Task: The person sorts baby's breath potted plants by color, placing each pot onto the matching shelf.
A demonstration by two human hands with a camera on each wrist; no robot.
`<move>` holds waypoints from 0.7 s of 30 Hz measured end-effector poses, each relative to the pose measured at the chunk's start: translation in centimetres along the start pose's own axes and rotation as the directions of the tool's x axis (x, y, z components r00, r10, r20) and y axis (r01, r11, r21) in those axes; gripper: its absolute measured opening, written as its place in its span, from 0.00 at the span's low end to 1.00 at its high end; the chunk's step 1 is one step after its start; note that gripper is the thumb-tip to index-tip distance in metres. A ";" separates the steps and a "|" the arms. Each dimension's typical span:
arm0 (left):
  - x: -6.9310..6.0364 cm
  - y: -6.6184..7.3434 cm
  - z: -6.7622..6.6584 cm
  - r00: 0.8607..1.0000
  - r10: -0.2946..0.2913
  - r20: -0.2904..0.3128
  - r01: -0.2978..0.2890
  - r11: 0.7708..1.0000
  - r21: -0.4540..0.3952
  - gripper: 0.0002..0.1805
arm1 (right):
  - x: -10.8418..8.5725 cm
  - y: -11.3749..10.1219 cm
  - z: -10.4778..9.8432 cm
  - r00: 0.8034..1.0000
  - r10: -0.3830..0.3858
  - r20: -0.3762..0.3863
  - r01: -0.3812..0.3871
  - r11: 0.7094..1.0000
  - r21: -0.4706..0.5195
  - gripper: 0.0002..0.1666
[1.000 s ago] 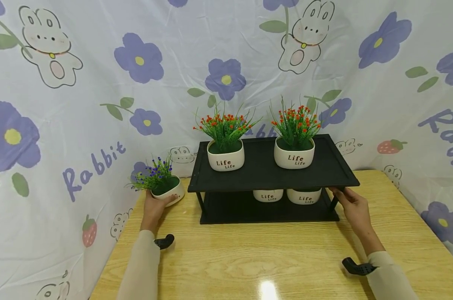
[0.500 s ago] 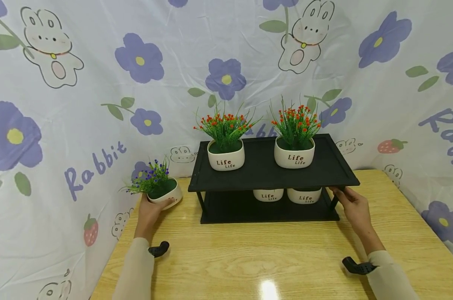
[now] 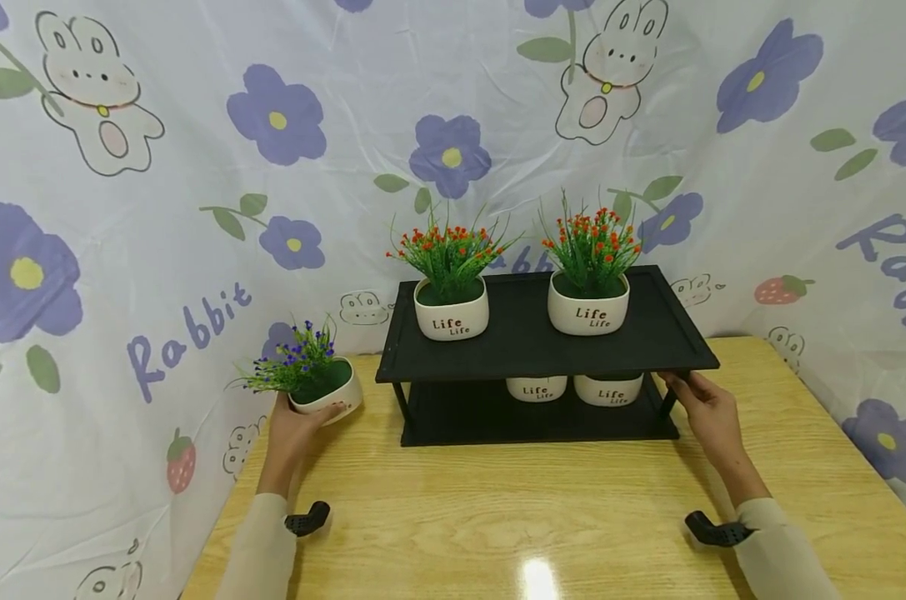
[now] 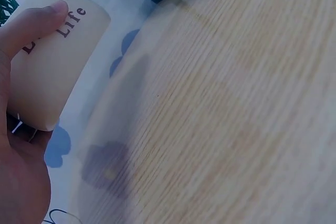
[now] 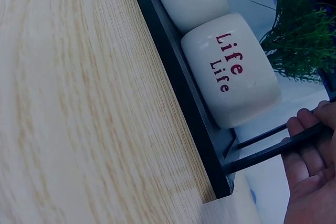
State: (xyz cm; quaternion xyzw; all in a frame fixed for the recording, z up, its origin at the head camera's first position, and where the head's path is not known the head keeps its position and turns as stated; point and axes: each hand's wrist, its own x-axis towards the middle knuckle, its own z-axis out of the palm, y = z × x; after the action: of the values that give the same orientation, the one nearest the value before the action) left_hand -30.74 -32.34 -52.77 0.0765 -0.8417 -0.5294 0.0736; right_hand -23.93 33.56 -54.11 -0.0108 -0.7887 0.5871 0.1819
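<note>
My left hand [image 3: 291,433] grips a white flower pot [image 3: 340,396] with purple flowers and green leaves, left of the black two-tier shelf [image 3: 513,333]. The thumb lies over the pot's "Life" lettering [image 4: 73,22] in the left wrist view, and the pot is tilted, apparently above the table. At the shelf's right end, my right hand [image 3: 711,421] holds the frame just under the top board, its fingers [image 5: 299,166] behind the front post [image 5: 273,153]. Part of that grip is hidden by the board and post.
Two white pots with red flowers, one left [image 3: 453,321] and one right [image 3: 589,317], stand on the top tier. Two more white pots [image 3: 537,390] sit side by side at the lower tier's right. A patterned cloth [image 3: 453,75] hangs behind the wooden table [image 3: 498,508].
My left hand has drawn the purple-flowered pot slightly left and toward me, farther from the shelf. The right hand and the shelf stay in place.
</note>
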 end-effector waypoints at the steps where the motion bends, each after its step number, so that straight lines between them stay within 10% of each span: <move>1: -0.2 0.1 0.0 1.000 0.002 0.000 -0.002 1.000 -0.005 0.67 | 0.0 0.0 0.0 1.000 0.002 0.000 -0.002 1.000 -0.005 0.29; 21: -4.3 1.6 -0.6 0.998 0.044 0.052 -0.045 0.999 0.022 0.66 | 0.0 0.0 -0.1 1.000 -0.006 0.006 0.006 1.000 -0.010 0.29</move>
State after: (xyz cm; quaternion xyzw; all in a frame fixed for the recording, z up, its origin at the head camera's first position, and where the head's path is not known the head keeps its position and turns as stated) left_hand -26.52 -31.28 -51.26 0.0448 -0.8510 -0.5195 0.0627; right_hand -23.90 33.61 -54.11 -0.0076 -0.7921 0.5828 0.1812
